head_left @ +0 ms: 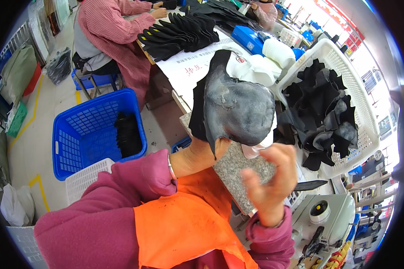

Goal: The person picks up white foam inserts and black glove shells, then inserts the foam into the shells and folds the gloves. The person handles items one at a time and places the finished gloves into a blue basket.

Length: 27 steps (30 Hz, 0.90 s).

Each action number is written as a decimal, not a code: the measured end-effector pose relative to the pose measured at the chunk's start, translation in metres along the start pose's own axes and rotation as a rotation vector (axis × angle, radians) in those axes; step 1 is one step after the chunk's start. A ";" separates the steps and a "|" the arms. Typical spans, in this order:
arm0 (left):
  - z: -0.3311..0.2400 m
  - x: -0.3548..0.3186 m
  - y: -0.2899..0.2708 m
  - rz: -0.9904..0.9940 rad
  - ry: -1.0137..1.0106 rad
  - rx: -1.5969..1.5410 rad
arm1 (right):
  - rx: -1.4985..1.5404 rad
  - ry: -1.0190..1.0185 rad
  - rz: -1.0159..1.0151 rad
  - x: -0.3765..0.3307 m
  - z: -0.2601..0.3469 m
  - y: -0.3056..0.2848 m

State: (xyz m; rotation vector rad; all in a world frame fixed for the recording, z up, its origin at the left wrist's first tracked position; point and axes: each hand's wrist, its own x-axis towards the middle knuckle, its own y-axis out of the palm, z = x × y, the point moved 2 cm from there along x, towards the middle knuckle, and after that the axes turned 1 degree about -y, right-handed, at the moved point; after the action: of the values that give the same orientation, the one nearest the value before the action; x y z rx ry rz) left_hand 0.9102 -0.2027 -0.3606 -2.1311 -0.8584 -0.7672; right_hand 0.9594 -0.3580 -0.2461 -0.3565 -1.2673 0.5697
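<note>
A black shoe upper [238, 110] is held up in front of me, its rounded middle grey and dusty-looking. My left hand [206, 151] grips its lower edge from below; most of the fingers are hidden behind the piece. Just below and to the right of it, my right hand [274, 177] is raised with thumb and fingers curved apart, holding nothing. Right of the shoe upper, a white plastic basket [368, 121] holds a heap of similar black pieces [321, 107], some with grey patches.
A speckled stone slab [238, 172] lies below my hands. Right of it stands a pale green machine [332, 215]. On the left floor is a blue basket [83, 112] with black pieces inside. Stacked black pieces [179, 33] lie on the table, near a seated co-worker in a checked garment [114, 33].
</note>
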 end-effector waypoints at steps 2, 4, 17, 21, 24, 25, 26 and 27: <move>-0.011 -0.005 0.008 0.075 0.053 -0.256 | -0.059 -0.065 0.011 -0.001 0.017 0.015; -0.021 -0.011 0.019 0.155 -0.101 -0.745 | -0.136 -0.031 -0.015 -0.002 0.020 0.027; -0.010 -0.017 -0.009 0.273 -0.663 -1.527 | -0.129 -0.197 0.095 -0.006 -0.021 -0.008; -0.010 -0.008 -0.009 0.372 -0.706 -2.211 | -0.095 -0.264 0.259 -0.004 -0.022 -0.009; -0.012 0.003 -0.003 0.423 -0.513 -2.259 | -0.109 -0.263 0.351 -0.006 -0.023 -0.007; -0.012 0.009 0.002 0.350 -0.488 -2.302 | -0.101 -0.259 0.365 -0.007 -0.024 -0.006; -0.012 0.015 0.007 0.284 -0.442 -2.339 | -0.104 -0.260 0.370 -0.008 -0.025 -0.004; -0.012 0.021 0.013 0.213 -0.396 -2.373 | -0.111 -0.252 0.376 -0.009 -0.027 0.000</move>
State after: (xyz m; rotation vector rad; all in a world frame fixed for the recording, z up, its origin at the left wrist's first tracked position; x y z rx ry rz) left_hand 0.9300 -0.2117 -0.3434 -4.1843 1.0243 -1.5473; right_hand 0.9832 -0.3617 -0.2607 -0.6388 -1.4888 0.8868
